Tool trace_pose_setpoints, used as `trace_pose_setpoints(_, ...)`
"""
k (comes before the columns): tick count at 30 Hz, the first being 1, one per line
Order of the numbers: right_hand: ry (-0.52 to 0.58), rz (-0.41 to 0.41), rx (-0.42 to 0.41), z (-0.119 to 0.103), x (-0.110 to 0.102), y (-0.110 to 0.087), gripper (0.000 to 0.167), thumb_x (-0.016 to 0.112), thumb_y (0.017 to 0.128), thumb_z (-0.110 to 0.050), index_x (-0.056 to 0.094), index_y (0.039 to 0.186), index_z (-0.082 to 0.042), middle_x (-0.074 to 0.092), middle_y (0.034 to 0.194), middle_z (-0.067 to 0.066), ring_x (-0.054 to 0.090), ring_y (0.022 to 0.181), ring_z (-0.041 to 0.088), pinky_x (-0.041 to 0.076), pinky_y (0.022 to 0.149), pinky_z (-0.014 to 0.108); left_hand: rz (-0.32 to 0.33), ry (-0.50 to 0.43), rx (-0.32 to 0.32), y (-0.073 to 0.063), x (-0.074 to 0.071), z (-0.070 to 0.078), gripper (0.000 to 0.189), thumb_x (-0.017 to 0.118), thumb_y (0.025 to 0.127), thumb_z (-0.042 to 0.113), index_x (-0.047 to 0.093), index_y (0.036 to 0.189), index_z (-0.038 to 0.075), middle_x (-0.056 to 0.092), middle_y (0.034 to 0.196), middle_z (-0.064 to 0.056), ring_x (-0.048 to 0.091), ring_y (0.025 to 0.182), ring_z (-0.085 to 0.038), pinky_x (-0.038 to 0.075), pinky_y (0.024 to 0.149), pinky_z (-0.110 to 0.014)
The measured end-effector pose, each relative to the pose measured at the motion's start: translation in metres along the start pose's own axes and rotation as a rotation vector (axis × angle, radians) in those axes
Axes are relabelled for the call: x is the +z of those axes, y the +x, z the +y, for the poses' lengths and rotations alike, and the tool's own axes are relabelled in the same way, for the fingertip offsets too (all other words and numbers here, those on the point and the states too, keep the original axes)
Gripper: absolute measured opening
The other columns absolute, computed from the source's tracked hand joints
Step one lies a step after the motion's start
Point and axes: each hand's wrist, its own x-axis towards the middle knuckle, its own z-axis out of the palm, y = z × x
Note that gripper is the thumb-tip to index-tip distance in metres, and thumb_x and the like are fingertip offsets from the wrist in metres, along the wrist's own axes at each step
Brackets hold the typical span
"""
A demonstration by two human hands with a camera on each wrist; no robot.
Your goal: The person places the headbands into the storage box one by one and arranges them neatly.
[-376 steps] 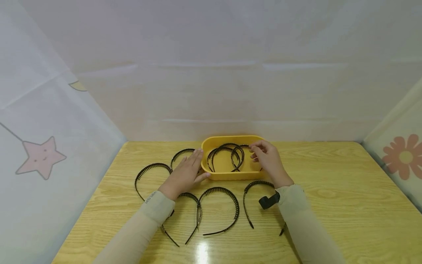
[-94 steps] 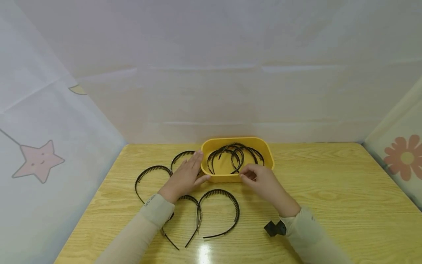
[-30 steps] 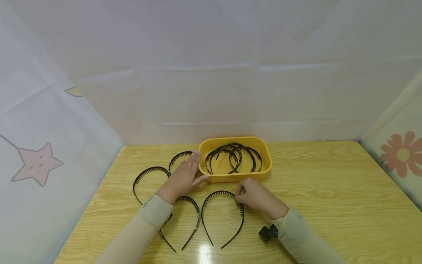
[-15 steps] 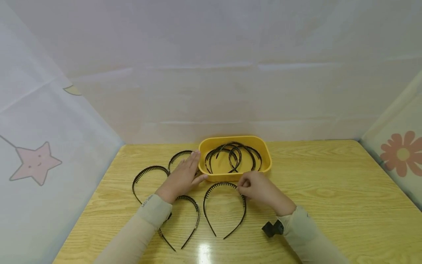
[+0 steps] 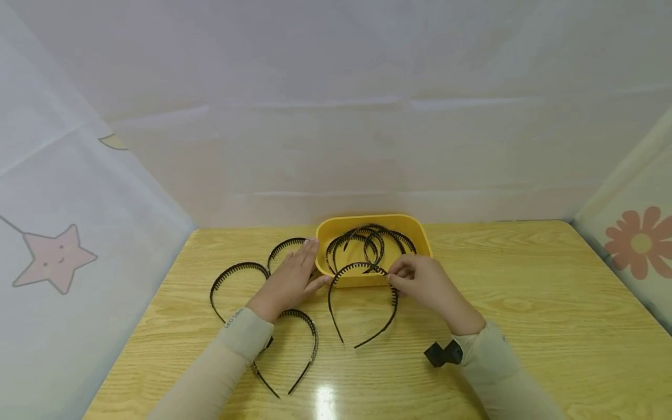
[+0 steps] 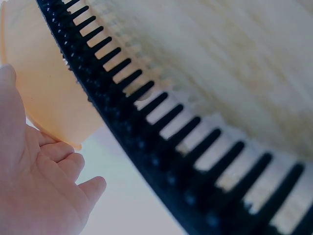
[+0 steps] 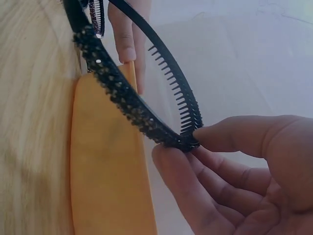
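Observation:
My right hand [image 5: 427, 286] pinches a black toothed headband [image 5: 330, 298] between thumb and fingertips, its arch overlapping the front wall of the yellow box [image 5: 362, 282]. In the right wrist view this headband [image 7: 122, 98] shows a sparkly, beaded outer face and hangs beside the box [image 7: 107, 161]. My left hand [image 5: 287, 281] rests against the box's left end, fingers stretched along the rim and thumb at the front corner. Several black headbands [image 5: 404, 238] lie overlapping inside the box. A headband [image 6: 98, 98] looms close in the left wrist view.
More headbands lie on the wooden table [image 5: 525, 315]: one behind my left hand [image 5: 286, 244], one to its left [image 5: 212, 289] and one by my left forearm [image 5: 314, 344]. A pale cloth wall [image 5: 336, 146] rises behind the box.
Over the last second the pinched headband has been lifted from the table and moved up to the box front. The headband formerly at the right has left the table; the box holds more. Left hand unmoved.

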Motion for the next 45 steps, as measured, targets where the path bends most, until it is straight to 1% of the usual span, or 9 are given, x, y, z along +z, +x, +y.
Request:
trace_pose_setpoints(3, 0.032, 0.025, 0.013, -0.002, -0.004, -0.001, 0.009, 0.069, 0.097, -0.008, 0.071, 0.099, 0.000, 0.070, 0.086, 0.007, 0.070, 0.075, 0.028, 0.063, 0.067, 0.041, 0.000, 0.001, 0.000, 0.000, 0.000, 0.000, 0.091, 0.038, 0.103, 0.063, 0.009, 0.162, 0.000, 0.008, 0.169, -0.015, 0.010, 0.156, -0.031, 0.018, 0.123, -0.056)
trace_pose_setpoints(10, 0.048, 0.080, 0.016, 0.001, -0.009, 0.001, 0.011, 0.070, 0.097, -0.010, 0.071, 0.101, 0.000, 0.071, 0.089, 0.009, 0.070, 0.075, 0.026, 0.063, 0.067, 0.041, -0.005, 0.009, -0.005, 0.000, -0.002, 0.001, 0.090, 0.038, 0.104, 0.062, 0.008, 0.162, 0.000, 0.007, 0.169, -0.015, 0.011, 0.155, -0.031, 0.018, 0.123, -0.056)
trace_pose_setpoints(15, 0.069, 0.137, 0.022, 0.003, -0.010, 0.002, 0.011, 0.070, 0.097, -0.010, 0.072, 0.103, -0.001, 0.073, 0.090, 0.009, 0.071, 0.072, 0.025, 0.062, 0.065, 0.035, 0.001, 0.010, 0.001, 0.000, -0.002, 0.002, 0.091, 0.037, 0.103, 0.063, 0.010, 0.162, -0.001, 0.007, 0.169, -0.015, 0.012, 0.155, -0.032, 0.017, 0.123, -0.057)
trace_pose_setpoints(22, 0.178, 0.214, 0.016, 0.006, -0.010, 0.005, 0.015, 0.071, 0.097, -0.008, 0.072, 0.106, 0.003, 0.074, 0.095, 0.015, 0.072, 0.079, 0.031, 0.063, 0.066, 0.031, 0.022, 0.033, 0.011, 0.000, -0.002, 0.002, 0.090, 0.043, 0.103, 0.060, 0.011, 0.161, -0.002, 0.015, 0.168, -0.019, 0.015, 0.155, -0.033, 0.017, 0.123, -0.058)
trace_pose_setpoints(26, 0.267, 0.245, 0.045, 0.008, -0.011, 0.006, 0.020, 0.070, 0.097, -0.009, 0.071, 0.110, 0.007, 0.072, 0.099, 0.019, 0.072, 0.075, 0.021, 0.063, 0.069, 0.031, 0.024, 0.065, 0.015, 0.000, 0.000, 0.001, 0.090, 0.042, 0.104, 0.060, 0.012, 0.161, -0.002, 0.015, 0.168, -0.018, 0.015, 0.155, -0.032, 0.017, 0.123, -0.057)
trace_pose_setpoints(32, 0.405, 0.295, 0.070, 0.015, -0.009, 0.011, 0.024, 0.069, 0.097, -0.007, 0.069, 0.113, 0.010, 0.073, 0.101, 0.020, 0.071, 0.073, 0.014, 0.064, 0.073, 0.036, 0.013, 0.109, 0.010, 0.001, 0.002, 0.001, 0.090, 0.037, 0.103, 0.063, 0.012, 0.162, -0.001, 0.014, 0.168, -0.017, 0.014, 0.155, -0.031, 0.017, 0.123, -0.056)
trace_pose_setpoints(37, 0.450, 0.338, 0.096, 0.019, -0.008, 0.016, 0.025, 0.069, 0.098, -0.008, 0.068, 0.114, 0.012, 0.073, 0.101, 0.019, 0.072, 0.071, 0.014, 0.063, 0.072, 0.032, 0.018, 0.110, 0.011, 0.001, 0.002, 0.001, 0.088, 0.040, 0.104, 0.061, 0.013, 0.161, -0.001, 0.014, 0.168, -0.017, 0.015, 0.155, -0.031, 0.018, 0.123, -0.056)
trace_pose_setpoints(41, 0.487, 0.345, 0.136, 0.022, -0.007, 0.022, 0.031, 0.069, 0.098, -0.011, 0.066, 0.118, 0.013, 0.071, 0.109, 0.025, 0.073, 0.073, 0.014, 0.063, 0.075, 0.031, 0.021, 0.113, 0.012, 0.001, 0.001, 0.002, 0.088, 0.041, 0.104, 0.060, 0.014, 0.161, -0.002, 0.014, 0.168, -0.018, 0.015, 0.155, -0.032, 0.018, 0.123, -0.056)
trace_pose_setpoints(45, 0.499, 0.356, 0.155, 0.025, -0.005, 0.030, 0.031, 0.069, 0.098, -0.012, 0.066, 0.118, 0.011, 0.071, 0.109, 0.025, 0.074, 0.077, 0.020, 0.063, 0.078, 0.037, 0.030, 0.108, 0.021, 0.001, 0.002, 0.002, 0.088, 0.044, 0.104, 0.058, 0.015, 0.161, -0.003, 0.015, 0.167, -0.019, 0.016, 0.155, -0.033, 0.018, 0.123, -0.057)
